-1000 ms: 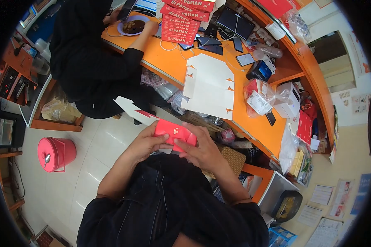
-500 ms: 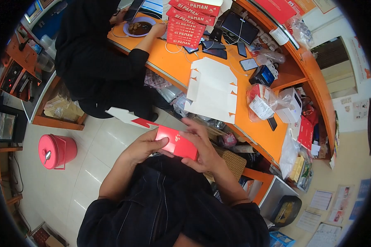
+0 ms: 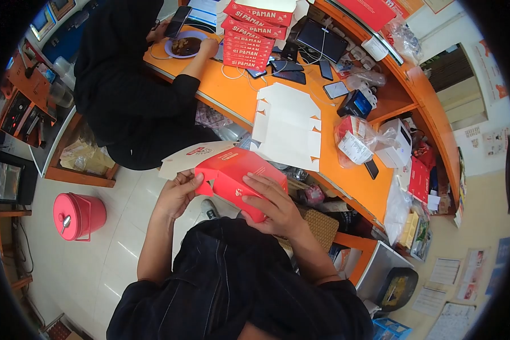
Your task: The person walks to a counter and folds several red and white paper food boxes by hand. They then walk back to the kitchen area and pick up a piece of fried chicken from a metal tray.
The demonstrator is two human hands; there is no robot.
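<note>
Red box [image 3: 238,173] at frame centre, lid [image 3: 182,158] open. Left hand [image 3: 177,196] pinches the end flap [image 3: 205,186]; right hand [image 3: 276,208] grasps the right side, thumb's hold hard to tell. Risks, as judged: squeezing hard could dent the box; a skewed tug could tear the flap.

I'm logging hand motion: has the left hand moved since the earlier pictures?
Yes; the left hand has shifted leftward in view, toward the pink bucket.
</note>
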